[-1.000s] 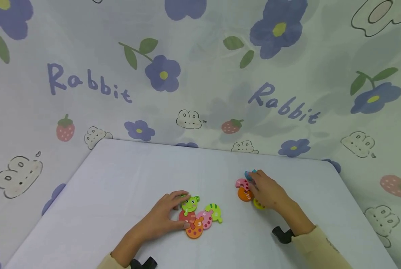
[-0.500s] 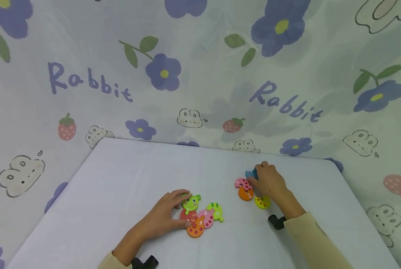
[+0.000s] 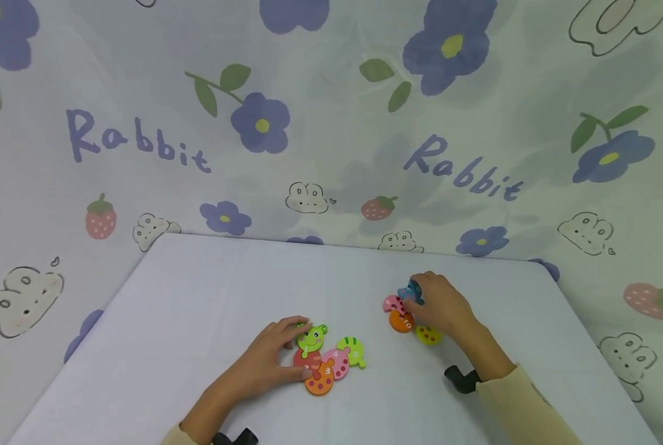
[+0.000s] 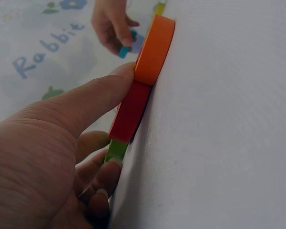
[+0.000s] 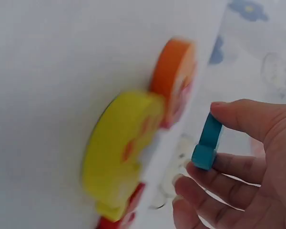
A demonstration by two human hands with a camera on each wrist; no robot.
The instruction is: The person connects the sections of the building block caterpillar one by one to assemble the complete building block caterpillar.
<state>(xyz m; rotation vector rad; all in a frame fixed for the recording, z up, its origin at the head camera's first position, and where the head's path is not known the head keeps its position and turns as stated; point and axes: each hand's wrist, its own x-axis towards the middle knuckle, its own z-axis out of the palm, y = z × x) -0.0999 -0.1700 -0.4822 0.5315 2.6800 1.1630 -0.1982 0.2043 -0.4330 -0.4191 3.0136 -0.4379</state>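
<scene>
My left hand (image 3: pixel 267 358) holds the near-left side of a joined, numbered caterpillar puzzle (image 3: pixel 339 363). Its thumb presses at the seam of the red piece (image 4: pixel 131 109) and the orange piece (image 4: pixel 155 50), while its fingers curl by the green smiling head (image 3: pixel 311 339). Pink and green pieces continue the chain rightward. Farther right, my right hand (image 3: pixel 445 306) pinches a blue puzzle piece (image 5: pixel 210 136) between thumb and fingers, raised and tilted off the table. Beneath and beside that hand lie a pink piece (image 3: pixel 393 304), an orange piece (image 3: pixel 401 321) and a yellow piece (image 3: pixel 428 335).
A white-covered table (image 3: pixel 225 278) carries everything. Behind it hangs a patterned cloth (image 3: pixel 331 123) with flowers and rabbits. In the right wrist view, part of a red piece (image 5: pixel 128 207) shows below the yellow one. Black wrist mounts (image 3: pixel 461 379) sit under the forearms.
My right hand has lifted the blue piece and turned it, its dark edge now showing. More of the yellow piece is uncovered than a second ago. The left hand keeps its place on the caterpillar.
</scene>
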